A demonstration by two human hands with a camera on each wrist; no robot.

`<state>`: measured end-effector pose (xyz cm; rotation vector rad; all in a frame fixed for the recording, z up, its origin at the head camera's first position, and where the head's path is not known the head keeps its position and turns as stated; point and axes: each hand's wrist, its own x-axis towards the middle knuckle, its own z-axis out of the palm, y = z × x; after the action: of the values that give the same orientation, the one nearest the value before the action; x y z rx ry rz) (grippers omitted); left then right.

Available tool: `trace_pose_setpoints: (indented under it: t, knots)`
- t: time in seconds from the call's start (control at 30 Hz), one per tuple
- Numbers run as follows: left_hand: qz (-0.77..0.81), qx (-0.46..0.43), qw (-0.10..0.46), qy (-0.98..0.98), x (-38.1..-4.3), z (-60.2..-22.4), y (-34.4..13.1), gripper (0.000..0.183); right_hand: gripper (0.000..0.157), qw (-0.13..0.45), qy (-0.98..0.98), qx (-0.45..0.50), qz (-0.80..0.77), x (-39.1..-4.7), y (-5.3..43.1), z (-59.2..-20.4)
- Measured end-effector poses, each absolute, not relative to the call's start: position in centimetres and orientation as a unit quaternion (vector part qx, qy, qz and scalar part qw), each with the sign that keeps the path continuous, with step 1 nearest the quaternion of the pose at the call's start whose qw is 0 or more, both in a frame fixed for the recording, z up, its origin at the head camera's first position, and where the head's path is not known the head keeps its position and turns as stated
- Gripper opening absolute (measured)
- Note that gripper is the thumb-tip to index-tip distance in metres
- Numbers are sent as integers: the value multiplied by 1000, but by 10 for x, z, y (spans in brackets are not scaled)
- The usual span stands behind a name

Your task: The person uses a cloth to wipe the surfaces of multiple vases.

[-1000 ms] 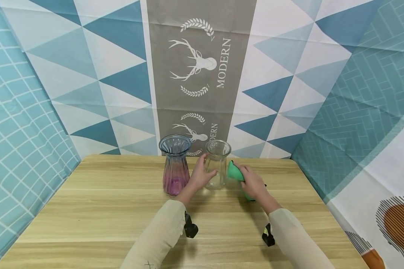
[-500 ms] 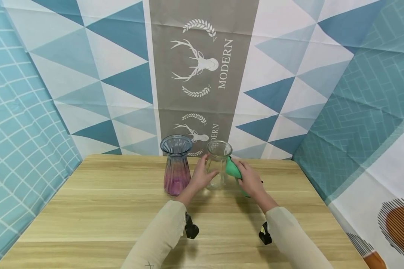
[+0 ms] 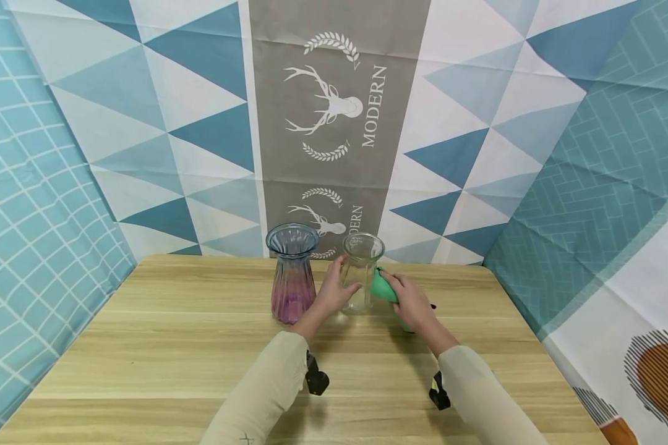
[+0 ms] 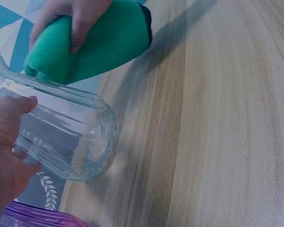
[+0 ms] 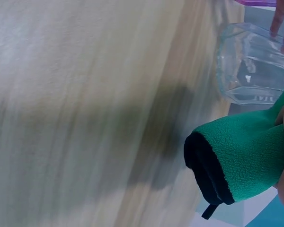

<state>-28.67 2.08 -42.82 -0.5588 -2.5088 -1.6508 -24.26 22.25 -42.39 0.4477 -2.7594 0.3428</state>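
Observation:
A clear glass vase (image 3: 363, 272) stands upright near the table's back edge. My left hand (image 3: 331, 293) holds its left side, thumb in front and fingers round the back. My right hand (image 3: 414, 304) grips a green cloth (image 3: 384, 288) with dark edging. The cloth is bunched in the fingers and its lower part hangs below the hand. In the left wrist view the cloth (image 4: 104, 45) lies against or very close to the right side of the glass (image 4: 61, 125). The right wrist view shows the cloth's dark-edged end (image 5: 244, 153) hanging free above the table.
Left of the clear vase stands a ribbed glass vase (image 3: 292, 278), blue at the top and purple-pink below, close to my left wrist. Both stand on a wooden table (image 3: 172, 358). A patterned backdrop (image 3: 334, 123) rises right behind the table's back edge.
My right hand has brought the cloth slightly left to the clear vase's side, going up and then a little down along it. My left hand and both vases keep their places.

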Motion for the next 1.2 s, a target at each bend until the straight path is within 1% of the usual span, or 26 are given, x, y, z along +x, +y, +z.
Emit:
trace_pose_setpoints:
  t: [0.23, 0.47, 0.63, 0.77, 0.87, 1.0, 1.2]
  knots:
    - [-543, -185, 40, -818, -287, -428, 20, 74, 67, 134, -973, 164, 97, -241, 226, -431]
    - [-537, -179, 33, -824, -286, -426, 19, 75, 67, 84, -980, 163, 83, -239, 229, -435]
    - [-539, -181, 33, -822, -285, -424, 19, 75, 67, 83, -979, 163, 86, -239, 231, -436]
    - [-538, -182, 29, -823, -286, -424, 20, 74, 69, 102, -978, 153, 104, -239, 235, -433]
    - [-537, -189, 36, -822, -286, -425, 20, 74, 71, 124, -975, 141, 120, -239, 237, -428]
    - [-534, -197, 49, -821, -286, -424, 20, 73, 71, 162, -968, 137, 136, -241, 237, -422]
    - [-530, -198, 49, -823, -287, -425, 20, 73, 72, 217, -954, 149, 145, -244, 235, -417]
